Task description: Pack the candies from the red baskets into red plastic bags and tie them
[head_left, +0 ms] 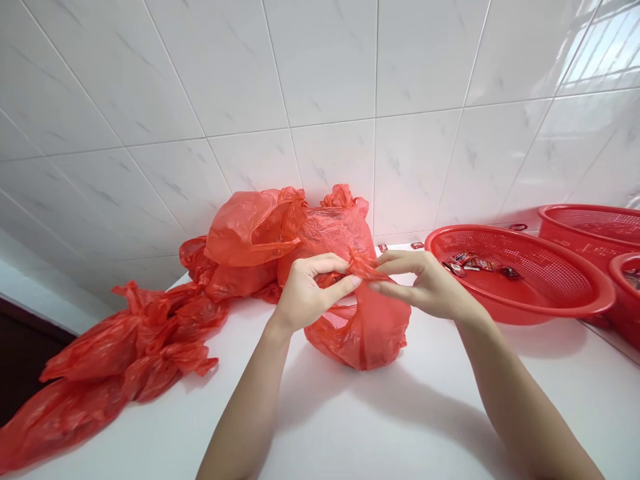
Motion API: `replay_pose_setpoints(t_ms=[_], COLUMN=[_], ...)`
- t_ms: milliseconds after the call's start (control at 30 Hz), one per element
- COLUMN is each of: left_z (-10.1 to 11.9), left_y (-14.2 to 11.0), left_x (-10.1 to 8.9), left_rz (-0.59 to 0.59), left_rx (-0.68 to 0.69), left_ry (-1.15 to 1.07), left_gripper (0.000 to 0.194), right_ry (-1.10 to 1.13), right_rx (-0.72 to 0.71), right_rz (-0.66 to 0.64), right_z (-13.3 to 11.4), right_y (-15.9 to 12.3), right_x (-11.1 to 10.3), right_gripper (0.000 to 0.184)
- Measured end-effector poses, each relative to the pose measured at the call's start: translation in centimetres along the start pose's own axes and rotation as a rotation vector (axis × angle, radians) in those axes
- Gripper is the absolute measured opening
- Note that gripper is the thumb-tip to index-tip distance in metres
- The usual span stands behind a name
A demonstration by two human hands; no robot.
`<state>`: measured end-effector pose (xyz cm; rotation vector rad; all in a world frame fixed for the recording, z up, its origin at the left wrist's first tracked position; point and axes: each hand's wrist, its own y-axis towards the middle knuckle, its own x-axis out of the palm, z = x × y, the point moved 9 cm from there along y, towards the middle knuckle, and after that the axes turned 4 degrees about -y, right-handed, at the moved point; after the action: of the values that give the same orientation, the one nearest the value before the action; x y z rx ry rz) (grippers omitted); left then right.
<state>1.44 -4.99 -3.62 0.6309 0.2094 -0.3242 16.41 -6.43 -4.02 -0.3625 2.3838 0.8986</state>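
A red plastic bag (367, 333) stands on the white table in front of me, its top gathered and its lower part rounded. My left hand (317, 287) pinches the bag's upper plastic from the left, thumb against fingers. From the right, my right hand (425, 280) grips the same gathered top, its fingertips close to those of the left. A loop of the bag hangs open under my left fingers. What lies inside the bag cannot be made out.
Filled red plastic bags (245, 233) lean against the tiled wall behind. More knotted bags (100, 347) lie along the table's left edge. At right stands a red basket (540, 307) with several small wrapped packets (470, 262), beside further red baskets (590, 217).
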Motion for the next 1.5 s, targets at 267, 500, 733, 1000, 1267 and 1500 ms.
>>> replay_pose_setpoints(t_ms=[267,500,733,1000,1267,1500], left_z=[0.3,-0.3,-1.7,-1.3,-1.5,-1.4], left_y=[0.1,0.0,0.1,0.3,0.4,0.4], left_x=[-0.8,-0.6,0.2,0.6,1.1,-0.7], left_rz=[0.075,0.076,-0.052,-0.050,-0.058,0.107], left_rx=[0.025,-0.024,-0.144,-0.065,-0.062,-0.072], left_ry=[0.043,0.063,0.101,0.070,0.081,0.045], left_gripper=[0.010,0.017,0.011,0.010,0.017,0.020], right_ry=[0.023,0.221,0.207,0.230,0.180,0.232], right_rx=[0.026,0.082,0.166,0.209,0.166,0.186], right_rz=[0.189,0.210,0.228,0.185,0.085,0.161], right_z=[0.6,1.1,2.3,2.7,2.7,2.4], right_y=[-0.2,0.1,0.1,-0.2,0.4,-0.3], right_x=[-2.7,-2.4,-2.9,-3.0,-1.1,-3.0], right_gripper=[0.023,0.027,0.028,0.029,0.025,0.015])
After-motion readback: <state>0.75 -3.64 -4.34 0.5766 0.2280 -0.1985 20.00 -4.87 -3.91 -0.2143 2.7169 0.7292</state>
